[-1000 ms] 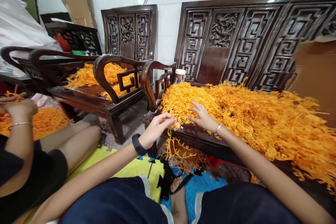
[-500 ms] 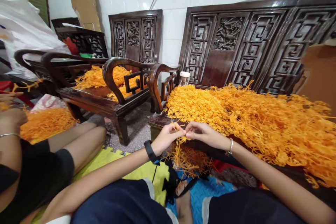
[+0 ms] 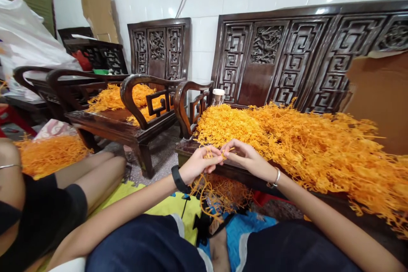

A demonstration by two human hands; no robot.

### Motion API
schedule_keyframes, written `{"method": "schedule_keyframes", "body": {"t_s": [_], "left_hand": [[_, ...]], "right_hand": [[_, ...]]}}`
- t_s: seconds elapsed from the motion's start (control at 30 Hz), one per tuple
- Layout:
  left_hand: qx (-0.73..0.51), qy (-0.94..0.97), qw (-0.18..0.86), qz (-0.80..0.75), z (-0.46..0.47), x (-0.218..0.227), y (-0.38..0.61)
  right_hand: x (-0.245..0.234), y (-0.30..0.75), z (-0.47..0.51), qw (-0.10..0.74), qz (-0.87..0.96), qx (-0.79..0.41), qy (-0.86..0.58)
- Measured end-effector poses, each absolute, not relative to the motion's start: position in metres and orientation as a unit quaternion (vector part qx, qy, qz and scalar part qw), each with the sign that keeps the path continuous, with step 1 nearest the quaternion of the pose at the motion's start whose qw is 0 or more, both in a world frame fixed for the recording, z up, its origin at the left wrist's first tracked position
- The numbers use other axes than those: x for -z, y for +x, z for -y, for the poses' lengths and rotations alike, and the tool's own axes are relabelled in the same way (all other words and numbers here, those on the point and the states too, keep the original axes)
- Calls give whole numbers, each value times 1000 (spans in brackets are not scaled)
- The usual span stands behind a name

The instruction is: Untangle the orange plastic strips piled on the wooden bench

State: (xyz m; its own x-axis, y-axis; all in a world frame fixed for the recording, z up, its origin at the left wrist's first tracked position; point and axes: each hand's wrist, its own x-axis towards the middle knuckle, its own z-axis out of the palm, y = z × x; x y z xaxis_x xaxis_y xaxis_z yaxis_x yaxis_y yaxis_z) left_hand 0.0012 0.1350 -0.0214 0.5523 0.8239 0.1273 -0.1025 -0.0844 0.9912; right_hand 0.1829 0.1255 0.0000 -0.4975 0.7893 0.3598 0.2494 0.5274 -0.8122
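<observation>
My left hand (image 3: 204, 162), with a black band at its wrist, is closed on thin orange strands (image 3: 204, 195) that dangle below it. Fingertip to fingertip with it, my right hand (image 3: 247, 157) pinches a short end of the same strands. A bracelet circles the right wrist. Just behind both hands, a large heap of curly orange strands (image 3: 312, 148) covers the seat of a carved dark wooden bench (image 3: 264, 80). Beneath my hands lies another bunch of orange strands (image 3: 234, 193), partly covered by the dangling ones.
At the left a person (image 3: 92, 178) sits beside an orange pile (image 3: 54, 153). A dark wooden armchair (image 3: 105, 123) holds more strands. Behind the heap stands a white-lidded jar (image 3: 218, 97). Cardboard (image 3: 379, 97) leans at the right. Yellow mat (image 3: 172, 204) and blue mat (image 3: 255, 229) lie below.
The dangling strands have swung left and lower under my left hand. My fingers have shifted slightly, still together. The view has turned a little to the right.
</observation>
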Motion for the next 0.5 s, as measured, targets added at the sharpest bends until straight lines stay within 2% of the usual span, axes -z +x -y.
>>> {"method": "schedule_keyframes", "body": {"t_s": [0.13, 0.27, 0.4, 0.5], "left_hand": [[-383, 679, 543, -313, -131, 11, 1], [-383, 729, 479, -303, -122, 4, 2], [-329, 763, 468, -299, -115, 3, 4], [-279, 773, 504, -267, -112, 4, 5]], "right_hand": [[-2, 181, -118, 392, 767, -385, -332], [-2, 180, -113, 365, 751, -434, -338], [-4, 187, -112, 332, 750, -483, -307], [-9, 196, -108, 347, 771, -451, -287]]}}
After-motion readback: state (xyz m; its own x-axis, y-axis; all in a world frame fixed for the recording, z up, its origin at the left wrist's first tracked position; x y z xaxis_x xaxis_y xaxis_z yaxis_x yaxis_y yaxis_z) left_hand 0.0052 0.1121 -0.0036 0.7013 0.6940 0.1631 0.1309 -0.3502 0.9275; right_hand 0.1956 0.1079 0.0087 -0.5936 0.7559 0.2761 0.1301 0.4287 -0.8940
